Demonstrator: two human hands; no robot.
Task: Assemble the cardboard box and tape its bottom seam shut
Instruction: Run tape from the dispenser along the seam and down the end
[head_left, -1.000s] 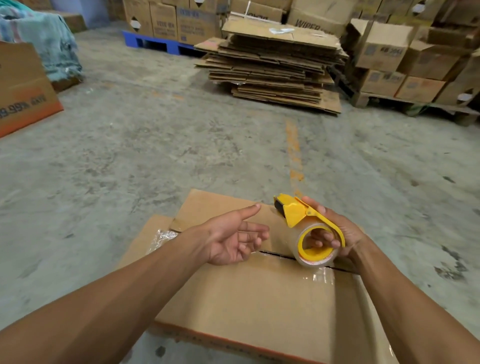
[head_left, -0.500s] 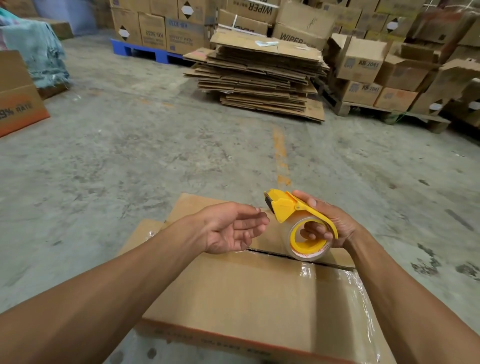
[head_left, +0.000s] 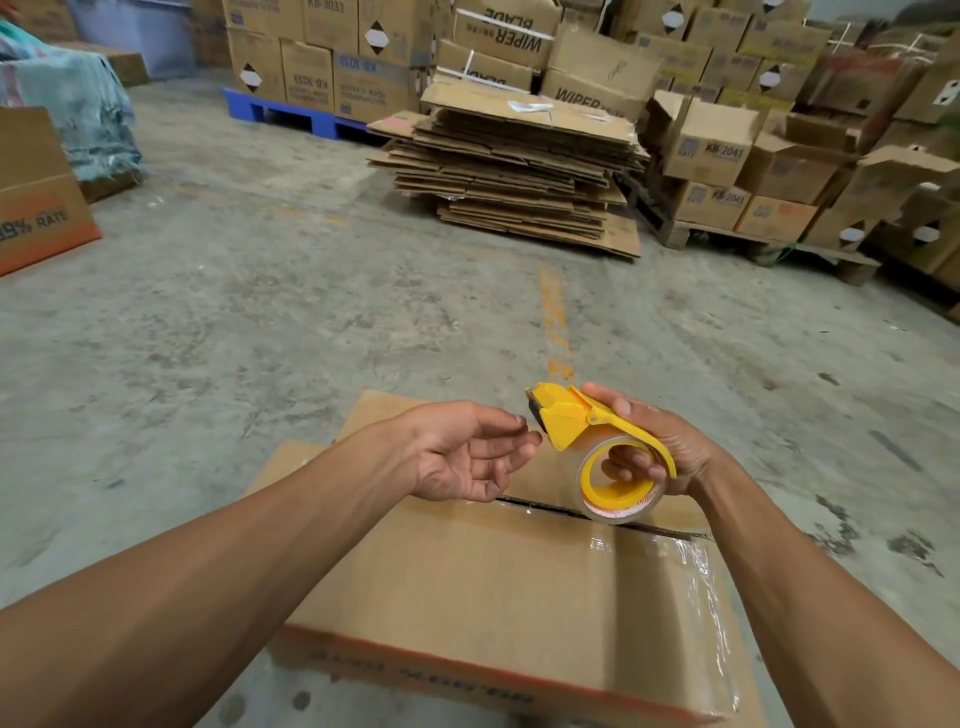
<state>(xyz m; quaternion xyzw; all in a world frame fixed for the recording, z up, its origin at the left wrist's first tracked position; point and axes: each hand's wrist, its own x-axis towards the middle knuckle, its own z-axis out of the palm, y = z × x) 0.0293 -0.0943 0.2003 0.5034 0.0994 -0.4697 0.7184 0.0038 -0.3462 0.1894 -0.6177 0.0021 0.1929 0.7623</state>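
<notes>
A brown cardboard box (head_left: 498, 587) stands on the concrete floor in front of me, flaps folded shut, with a dark seam (head_left: 550, 512) running across its top face. Clear tape glints along its right side and left corner. My right hand (head_left: 660, 447) grips a yellow tape dispenser (head_left: 597, 441) holding a clear tape roll, just above the seam. My left hand (head_left: 467, 452) hovers palm up with loose fingers, its fingertips close to the dispenser's cutter end. It holds nothing.
A stack of flattened cardboard sheets (head_left: 519, 166) lies ahead on the floor. Printed cartons sit on a blue pallet (head_left: 291, 111) at the back and on a wooden pallet (head_left: 753, 244) at right. An orange-printed box (head_left: 41, 208) stands at left.
The view has tilted up. My left hand's fingers have curled and moved closer to the dispenser's front end. My right hand keeps hold of the dispenser over the seam.
</notes>
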